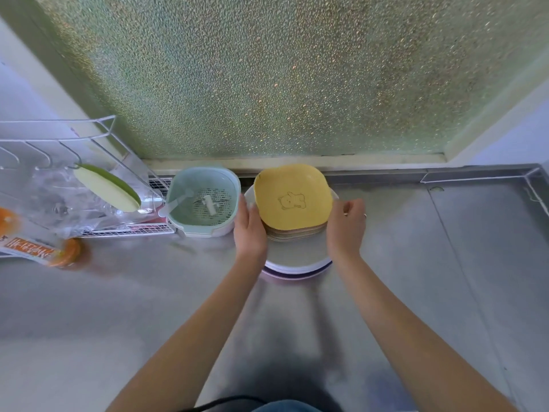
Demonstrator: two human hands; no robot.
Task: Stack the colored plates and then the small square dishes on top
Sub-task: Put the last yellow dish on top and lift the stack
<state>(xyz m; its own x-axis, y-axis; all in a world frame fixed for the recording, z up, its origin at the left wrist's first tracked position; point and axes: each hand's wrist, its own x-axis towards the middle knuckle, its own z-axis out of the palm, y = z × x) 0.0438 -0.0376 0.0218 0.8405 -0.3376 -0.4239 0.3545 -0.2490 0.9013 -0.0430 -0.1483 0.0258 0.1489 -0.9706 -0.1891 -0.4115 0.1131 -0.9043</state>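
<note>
Grey steel counter point(416, 292) below pebbled frosted window point(282, 75). Yellow square dishes point(292, 199) top round plates point(297, 264). Left hand point(250, 230) relaxed beside; right hand point(346, 226) loosely curled, empty.

Both hands flank yellow square dishes point(292, 197) stacked on round plates point(297, 261).

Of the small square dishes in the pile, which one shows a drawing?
The top yellow dish, with a bear outline in its middle. Of the dishes beneath it only the stacked edges show.
</note>
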